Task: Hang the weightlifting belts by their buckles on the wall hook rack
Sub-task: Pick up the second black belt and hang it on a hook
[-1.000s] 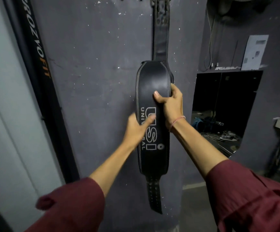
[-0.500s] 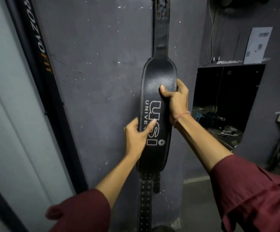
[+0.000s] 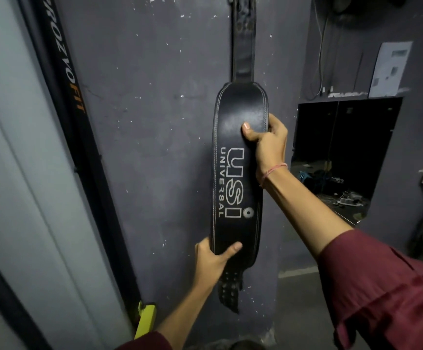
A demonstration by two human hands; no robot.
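Note:
A black leather weightlifting belt (image 3: 235,114) with white "USI UNIVERSAL" lettering hangs down a dark grey wall (image 3: 154,122). Its narrow strap runs up out of the top of the frame, so buckle and hook rack are hidden. My right hand (image 3: 268,145) grips the belt's right edge above the lettering, thumb across the front. My left hand (image 3: 213,258) holds the wide part's lower left edge, thumb on the front. A perforated strap end (image 3: 229,291) dangles below.
A black bar with "PROZVOFIT" lettering (image 3: 66,79) leans at the left beside a pale panel. A yellow-green object (image 3: 146,319) sits low by the wall. To the right, a dark wall opening (image 3: 344,152) shows clutter, with a paper sheet (image 3: 389,69) above.
My left hand has slid down from the lettering to the lower edge of the belt's wide part. My right hand keeps its grip on the right edge. The view tilted slightly down.

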